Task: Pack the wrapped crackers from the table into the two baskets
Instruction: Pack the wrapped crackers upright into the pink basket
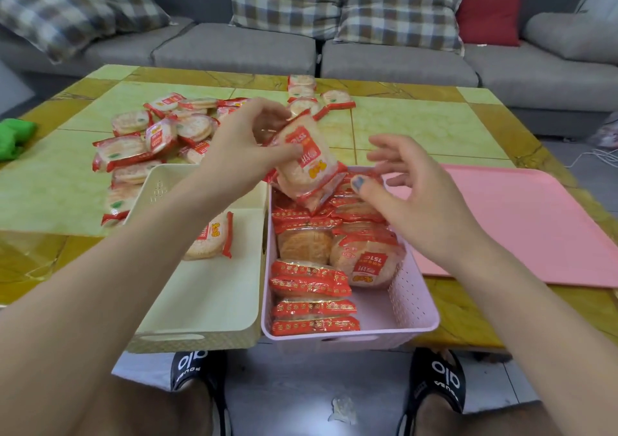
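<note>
**Pink basket nearly full, cream basket barely started**

Pink plastic first: your pink basket [414, 298] on the right holds most of what is packed. Packets stand on edge in rows along its left side, and more lie flat or tilted toward its far end. A strip along the right wall near you is bare.

Cream basket [200, 301], touching the pink one on its left: one wrapped cracker [209, 240] lies flat in the far part. The rest of its floor shows no packets, though your left forearm hides some of it.

Left hand [247, 137]: fingers and thumb pinch a clutch of packets [306, 164], at least two, held tilted over the far end of the pink basket, lower edges close to or touching the packets there; contact cannot be told.

Right hand [411, 188]: fingers spread and loosely curved, gripping nothing, hovering over the far right corner of the pink basket, just beside the held packets.

Still on the table [434, 124]: a loose pile of packets [160, 141] beyond the cream basket, and a smaller group [311, 96] farther back.

Judgement: roughly half done. The remaining pile looks bound for the cream basket, since the pink one has little room left.
</note>
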